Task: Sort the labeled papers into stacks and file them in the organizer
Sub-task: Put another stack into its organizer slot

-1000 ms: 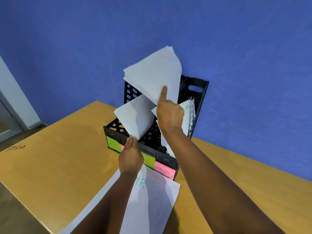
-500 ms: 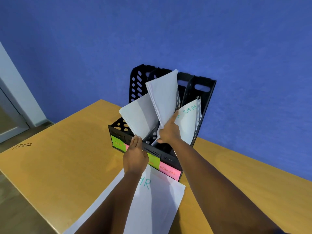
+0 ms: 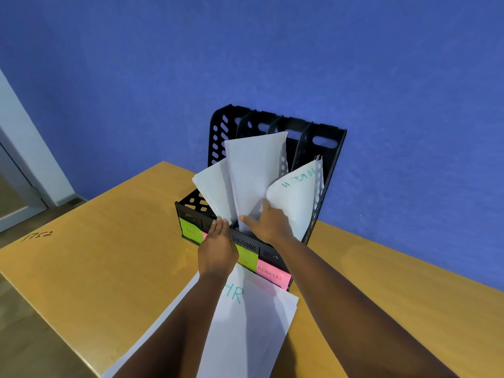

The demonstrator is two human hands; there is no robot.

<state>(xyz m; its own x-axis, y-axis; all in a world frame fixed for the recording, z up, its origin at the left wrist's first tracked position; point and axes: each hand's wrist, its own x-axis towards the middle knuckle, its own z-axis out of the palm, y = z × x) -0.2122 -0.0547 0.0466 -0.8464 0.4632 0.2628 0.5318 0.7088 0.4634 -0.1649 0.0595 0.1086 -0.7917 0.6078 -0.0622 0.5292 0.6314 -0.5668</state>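
My left hand [image 3: 216, 248] rests flat on organizer [image 3: 324, 148] front; right hand [image 3: 268, 223] grips middle stack [image 3: 253, 173]. Tabs: HR [image 3: 191, 231], ADMIN [image 3: 270, 272]. HR sheet [image 3: 253, 323] at 6 o'clock.

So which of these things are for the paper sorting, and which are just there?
For the job:
- black organizer
- middle paper stack, which the right hand pushes in
- left paper stack
- ADMIN papers
- HR sheet on the table
- slot labels
- left hand, resting on the organizer's front

Just there:
- wooden table
- blue wall
- door frame
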